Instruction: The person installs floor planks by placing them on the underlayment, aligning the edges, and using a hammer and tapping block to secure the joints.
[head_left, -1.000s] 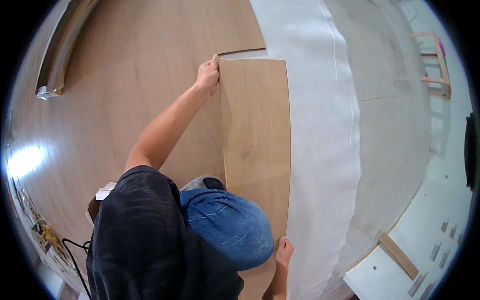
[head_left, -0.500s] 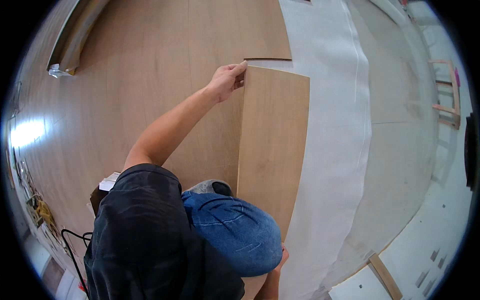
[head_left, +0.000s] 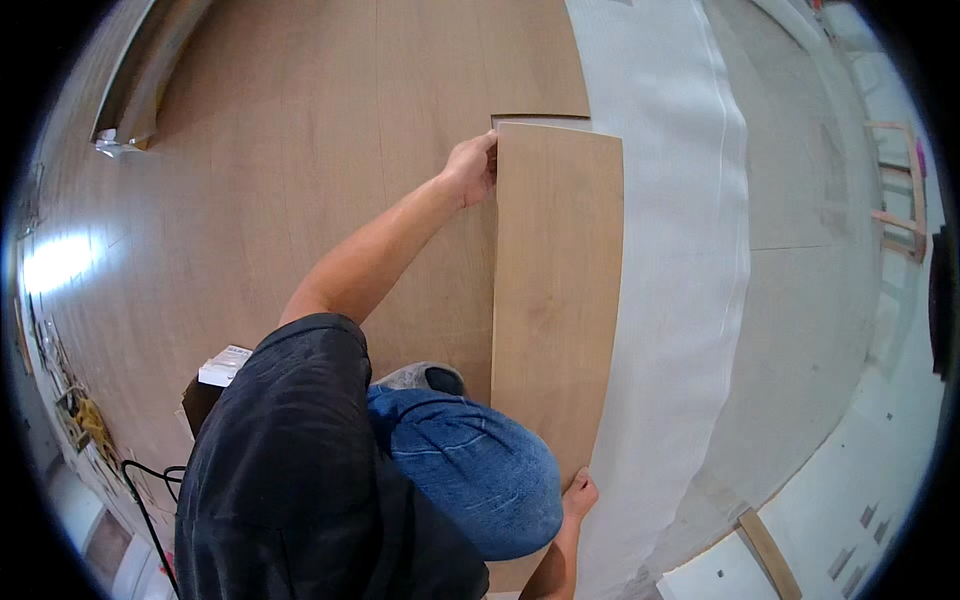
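Note:
A wood-look floor plank [head_left: 556, 280] lies lengthwise in front of me, its near end hidden under my bent knee. My left hand [head_left: 474, 166] grips its far left corner, with the fingers tucked under the edge. Farther down, my right hand [head_left: 579, 494] holds the plank's right edge beside my knee, thumb on top. The plank's far end sits just short of a laid plank [head_left: 520, 70], with a narrow gap between. To the left is the laid wood-look floor [head_left: 300, 150]; to the right, white underlay sheet [head_left: 680, 270].
Beyond the underlay runs bare grey floor [head_left: 800, 290]. A long open carton [head_left: 150, 90] lies at far left. By my left side are a small white box [head_left: 225, 365] and a black cable [head_left: 140, 500]. A loose plank piece [head_left: 768, 555] lies at lower right, a wooden frame [head_left: 898, 190] at far right.
The plank has shifted slightly right and lifted a little at its left edge. My left hand has moved slightly nearer; my right hand has come further into view along the plank's edge.

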